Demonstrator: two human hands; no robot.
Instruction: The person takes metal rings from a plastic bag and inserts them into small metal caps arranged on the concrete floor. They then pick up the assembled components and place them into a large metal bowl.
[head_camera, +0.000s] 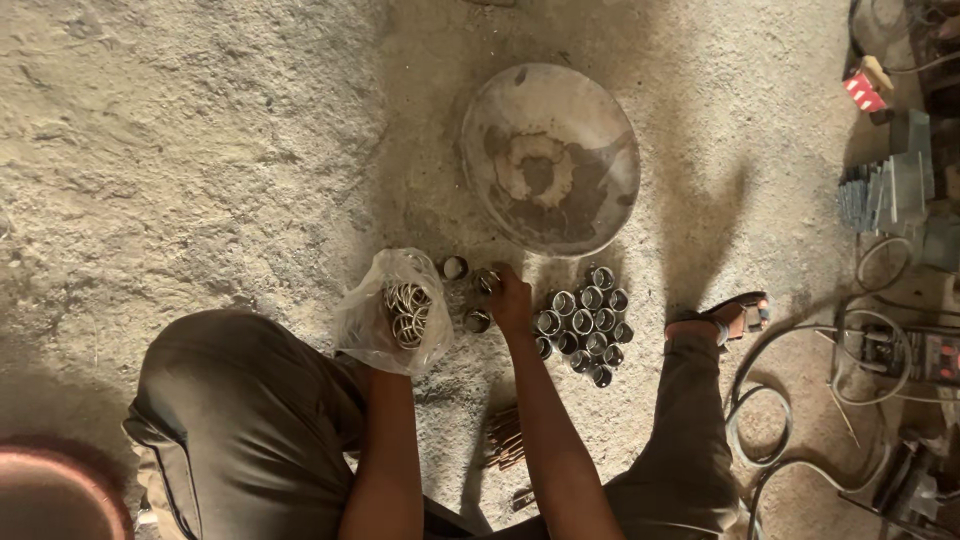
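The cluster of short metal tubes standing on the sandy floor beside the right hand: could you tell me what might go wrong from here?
The metal tubes stand upright and packed close on loose sand, so a brush from the right hand, which is at a separate tube next to them, could topple several. The left hand is hidden behind the thin plastic bag of rings, which might tear or spill. Cables loop near the sandalled foot, a possible snag.
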